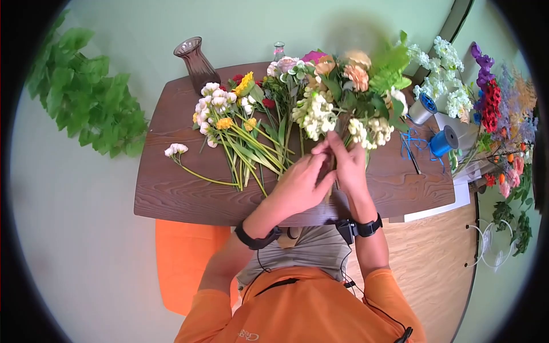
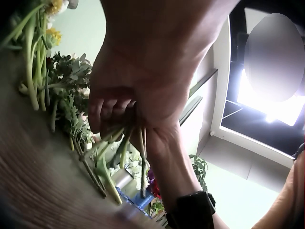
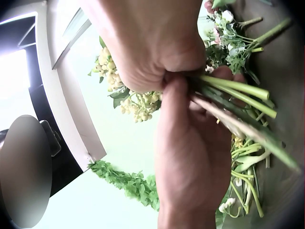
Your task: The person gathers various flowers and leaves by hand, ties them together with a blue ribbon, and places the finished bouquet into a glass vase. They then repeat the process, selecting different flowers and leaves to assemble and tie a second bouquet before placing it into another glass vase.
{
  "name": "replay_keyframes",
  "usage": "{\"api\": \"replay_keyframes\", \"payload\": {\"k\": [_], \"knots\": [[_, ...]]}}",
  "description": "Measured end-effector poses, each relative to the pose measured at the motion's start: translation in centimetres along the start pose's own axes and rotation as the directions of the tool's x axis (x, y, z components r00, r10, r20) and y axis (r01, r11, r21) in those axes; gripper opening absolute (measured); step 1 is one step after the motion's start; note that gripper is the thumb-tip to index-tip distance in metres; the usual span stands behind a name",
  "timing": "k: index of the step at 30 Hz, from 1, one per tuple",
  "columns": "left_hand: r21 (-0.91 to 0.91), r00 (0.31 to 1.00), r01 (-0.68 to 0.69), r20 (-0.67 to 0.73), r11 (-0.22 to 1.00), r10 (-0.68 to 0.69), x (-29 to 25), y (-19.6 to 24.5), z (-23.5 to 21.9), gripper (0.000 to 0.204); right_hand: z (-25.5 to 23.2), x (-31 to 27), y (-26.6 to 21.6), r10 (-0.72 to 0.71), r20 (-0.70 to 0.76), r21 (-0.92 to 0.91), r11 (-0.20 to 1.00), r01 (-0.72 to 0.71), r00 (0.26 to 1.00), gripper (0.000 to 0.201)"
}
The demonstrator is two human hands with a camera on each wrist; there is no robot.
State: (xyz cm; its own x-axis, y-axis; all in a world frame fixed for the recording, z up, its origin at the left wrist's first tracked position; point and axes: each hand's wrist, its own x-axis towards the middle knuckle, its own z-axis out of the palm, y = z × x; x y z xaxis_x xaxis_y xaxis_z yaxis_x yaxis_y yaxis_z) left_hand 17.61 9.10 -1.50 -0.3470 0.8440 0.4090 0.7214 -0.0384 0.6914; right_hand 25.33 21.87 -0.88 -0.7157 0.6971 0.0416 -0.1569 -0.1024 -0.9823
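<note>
- Two hands, left hand (image 1: 303, 182) and right hand (image 1: 350, 170): fingers curled round stems (image 3: 238, 87); bouquet (image 1: 355, 80) at twelve o'clock, over the table (image 1: 171, 197).
- Step, apparently: gathering the bunch; next move likely calls for steady grip, stems aligned.

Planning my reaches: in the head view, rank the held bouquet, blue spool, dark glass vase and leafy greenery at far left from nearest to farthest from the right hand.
From the right hand:
1. Bouquet: right at it.
2. Blue spool: to its right.
3. Dark glass vase: back left.
4. Leafy greenery: far left.
</note>
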Motion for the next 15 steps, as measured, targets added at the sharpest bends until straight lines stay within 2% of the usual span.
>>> {"api": "replay_keyframes", "payload": {"k": [1, 2, 3, 5, 6, 8, 9, 12, 15], "knots": [[-0.019, 0.997, -0.073, -0.035, 0.997, 0.073, 0.0, 0.0, -0.9, 0.036, 0.3, 0.0, -0.9, -0.035, -0.069, 0.136, 0.990, 0.044, 0.997, 0.029], [0.006, 0.998, -0.055, -0.040, 0.998, 0.055, -0.4, -0.6, -1.6, 0.030, -0.6, 0.5, -1.1, -0.124, -0.031, 0.090, 0.988, 0.126, 0.992, 0.027], [0.145, 0.997, -0.072, -0.025, 0.987, 0.077, -0.8, -1.4, -2.1, 0.031, -1.5, 1.0, -1.2, -0.196, -0.001, 0.038, 0.980, 0.196, 0.981, 0.026], [0.402, 0.971, -0.224, 0.021, 0.888, 0.236, -1.1, -4.0, -2.4, 0.033, -2.4, 0.9, -2.3, -0.133, -0.045, 0.058, 0.989, 0.136, 0.990, 0.027], [0.400, 0.972, -0.223, 0.020, 0.889, 0.235, -1.4, -5.2, -2.6, 0.033, -2.6, 1.1, -2.1, -0.141, -0.054, 0.109, 0.983, 0.147, 0.988, 0.027], [0.550, 0.983, -0.179, 0.128, 0.815, 0.129, -1.6, -6.9, -3.5, 0.037, -2.8, 1.0, -2.0, -0.137, -0.068, 0.106, 0.984, 0.144, 0.988, 0.026], [0.548, 0.982, -0.184, 0.132, 0.816, 0.133, -1.5, -7.3, -4.0, 0.037, -2.9, 0.9, -2.0, -0.132, -0.086, 0.106, 0.984, 0.141, 0.988, 0.025], [0.572, 0.993, -0.070, 0.116, 0.817, 0.003, -1.0, -7.5, -5.7, 0.041, -2.9, 0.8, -1.6, -0.114, -0.077, 0.111, 0.986, 0.122, 0.991, 0.024], [0.590, 0.997, -0.047, 0.075, 0.806, 0.004, -0.7, -8.6, -6.2, 0.043, -2.2, 0.8, -1.5, -0.107, -0.070, 0.110, 0.987, 0.114, 0.992, 0.025]]}}
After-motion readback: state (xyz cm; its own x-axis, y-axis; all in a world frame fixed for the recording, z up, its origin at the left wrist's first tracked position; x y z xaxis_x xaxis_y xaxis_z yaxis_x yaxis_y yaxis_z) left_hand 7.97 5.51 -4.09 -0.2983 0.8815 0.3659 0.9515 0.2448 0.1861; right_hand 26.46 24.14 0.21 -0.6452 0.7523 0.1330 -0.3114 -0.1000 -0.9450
